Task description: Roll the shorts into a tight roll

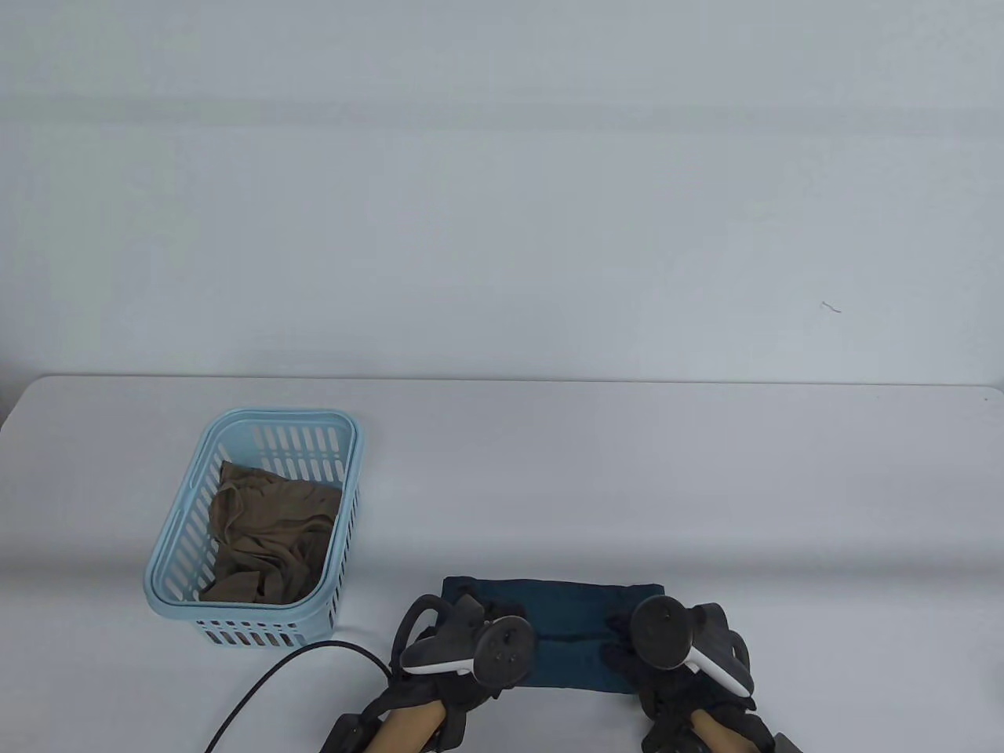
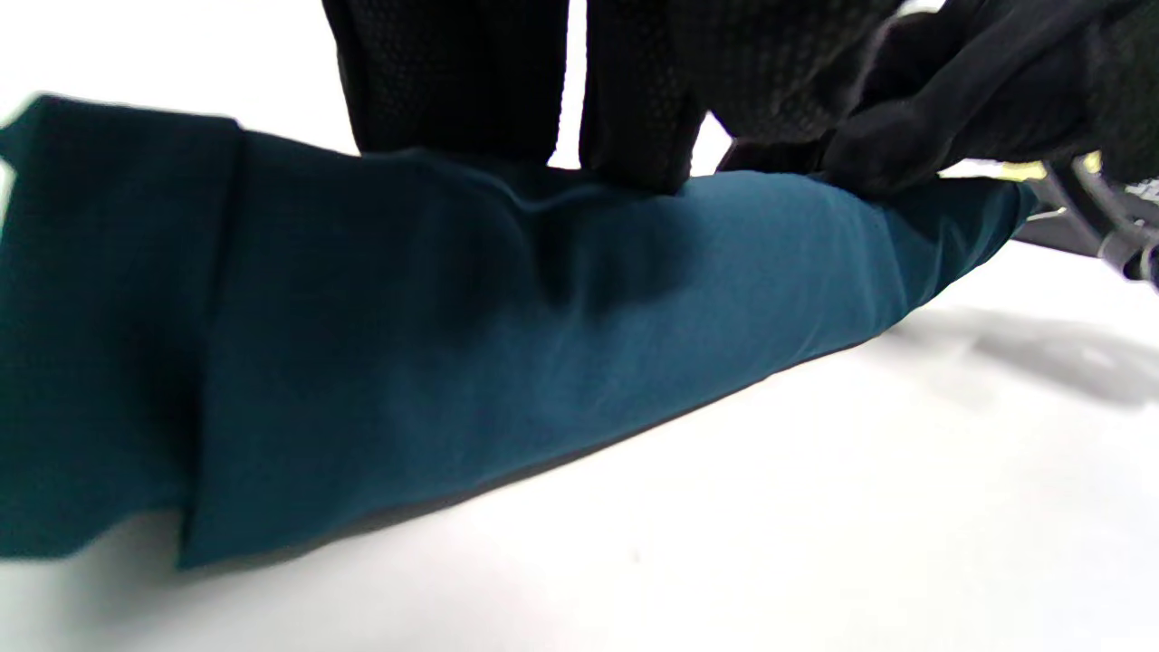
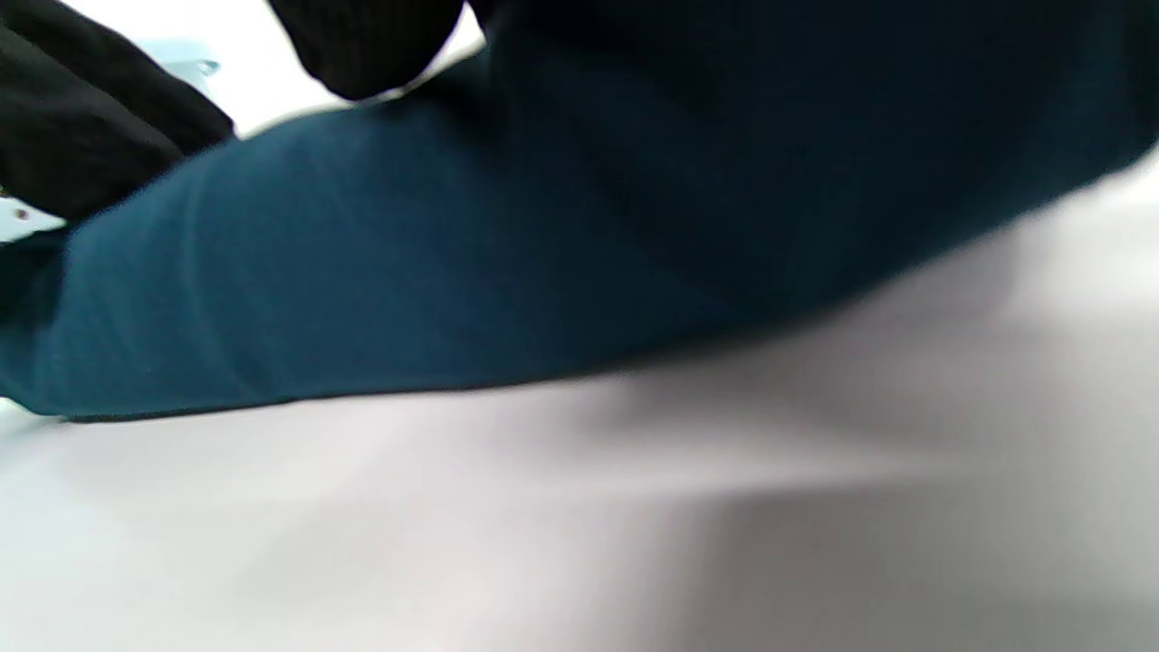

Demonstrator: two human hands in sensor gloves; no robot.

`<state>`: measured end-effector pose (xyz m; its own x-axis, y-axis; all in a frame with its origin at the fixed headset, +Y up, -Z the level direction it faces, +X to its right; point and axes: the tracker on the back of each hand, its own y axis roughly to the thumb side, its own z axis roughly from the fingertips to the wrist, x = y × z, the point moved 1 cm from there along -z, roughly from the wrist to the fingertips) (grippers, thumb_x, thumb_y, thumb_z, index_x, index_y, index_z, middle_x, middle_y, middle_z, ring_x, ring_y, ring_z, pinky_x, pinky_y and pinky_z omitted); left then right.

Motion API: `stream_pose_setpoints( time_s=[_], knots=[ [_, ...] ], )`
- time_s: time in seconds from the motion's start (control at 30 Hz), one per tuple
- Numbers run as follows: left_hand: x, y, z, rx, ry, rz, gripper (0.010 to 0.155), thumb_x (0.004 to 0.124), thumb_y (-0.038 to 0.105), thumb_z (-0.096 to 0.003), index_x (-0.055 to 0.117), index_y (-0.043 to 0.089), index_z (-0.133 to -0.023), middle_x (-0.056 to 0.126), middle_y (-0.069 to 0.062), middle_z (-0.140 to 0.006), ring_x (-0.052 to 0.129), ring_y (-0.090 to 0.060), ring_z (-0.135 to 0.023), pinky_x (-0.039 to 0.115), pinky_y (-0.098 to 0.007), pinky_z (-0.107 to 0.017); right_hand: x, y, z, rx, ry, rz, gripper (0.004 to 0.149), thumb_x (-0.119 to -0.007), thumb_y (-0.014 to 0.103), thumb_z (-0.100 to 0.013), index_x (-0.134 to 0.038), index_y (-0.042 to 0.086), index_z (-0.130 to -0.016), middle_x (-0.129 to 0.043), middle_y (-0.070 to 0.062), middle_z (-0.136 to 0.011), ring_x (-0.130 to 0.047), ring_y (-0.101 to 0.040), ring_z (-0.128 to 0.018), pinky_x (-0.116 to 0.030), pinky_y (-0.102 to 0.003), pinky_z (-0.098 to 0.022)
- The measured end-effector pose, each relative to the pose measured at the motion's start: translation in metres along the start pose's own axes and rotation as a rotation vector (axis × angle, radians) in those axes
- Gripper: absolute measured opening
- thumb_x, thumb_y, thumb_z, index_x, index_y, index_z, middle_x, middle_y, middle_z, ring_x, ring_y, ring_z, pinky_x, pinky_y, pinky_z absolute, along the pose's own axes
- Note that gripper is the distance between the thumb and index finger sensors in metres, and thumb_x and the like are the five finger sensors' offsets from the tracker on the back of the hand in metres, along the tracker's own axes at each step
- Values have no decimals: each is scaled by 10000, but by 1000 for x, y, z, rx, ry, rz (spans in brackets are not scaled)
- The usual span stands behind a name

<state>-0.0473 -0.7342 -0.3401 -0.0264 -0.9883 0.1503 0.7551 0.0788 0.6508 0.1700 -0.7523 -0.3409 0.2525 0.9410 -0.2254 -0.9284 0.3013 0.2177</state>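
The dark teal shorts (image 1: 569,620) lie near the table's front edge, partly rolled into a thick roll along the near side. My left hand (image 1: 486,620) rests on the left end of the roll, fingers (image 2: 634,127) pressing down on the fabric (image 2: 453,344). My right hand (image 1: 627,639) presses on the right end; in the right wrist view the roll (image 3: 407,272) fills the upper half, blurred, with a fingertip (image 3: 362,45) on top. A flat strip of fabric (image 1: 549,588) lies beyond the hands.
A light blue plastic basket (image 1: 180,541) stands to the left, holding brown crumpled clothing (image 1: 267,541). A black cable (image 1: 274,674) runs across the table from my left hand toward the front edge. The white table (image 1: 627,486) stretches beyond the shorts.
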Motion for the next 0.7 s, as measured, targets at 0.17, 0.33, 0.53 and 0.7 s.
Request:
stream_pose_setpoints(
  time_s=[0.17, 0.33, 0.53, 0.7],
  knots=[
    [13, 3, -5, -29, -35, -79, 618, 728, 399, -467, 680, 116, -1014, 623, -227, -1102, 717, -446, -966, 410, -748, -670, 3, 5, 7, 60, 34, 73, 667, -675, 422, -483, -455, 146, -1048, -436, -150, -1081, -358, -423, -995, -180, -728, -677],
    [27, 4, -9, -49, -88, -112, 697, 727, 394, -468, 561, 70, -1062, 558, -252, -1115, 670, -462, -988, 407, -744, -673, -14, 5, 2, 36, 163, 163, 733, -691, 432, -474, -377, 138, -1067, -326, -156, -1114, -280, -436, -1007, -163, -727, -675],
    [40, 6, -13, -55, -152, -120, 753, 733, 373, -470, 436, 46, -1080, 523, -272, -1102, 623, -465, -995, 406, -741, -676, -28, 2, -4, 19, 169, 217, 722, -711, 393, -476, -356, 155, -1057, -332, -131, -1108, -314, -420, -1006, -182, -724, -681],
    [43, 5, -18, -64, -136, -187, 714, 721, 290, -475, 401, 56, -1069, 543, -239, -1075, 657, -421, -967, 447, -710, -686, -25, 3, -8, 48, 77, 266, 663, -736, 382, -445, -493, 176, -1027, -506, -93, -1075, -474, -384, -989, -251, -719, -689]
  ],
)
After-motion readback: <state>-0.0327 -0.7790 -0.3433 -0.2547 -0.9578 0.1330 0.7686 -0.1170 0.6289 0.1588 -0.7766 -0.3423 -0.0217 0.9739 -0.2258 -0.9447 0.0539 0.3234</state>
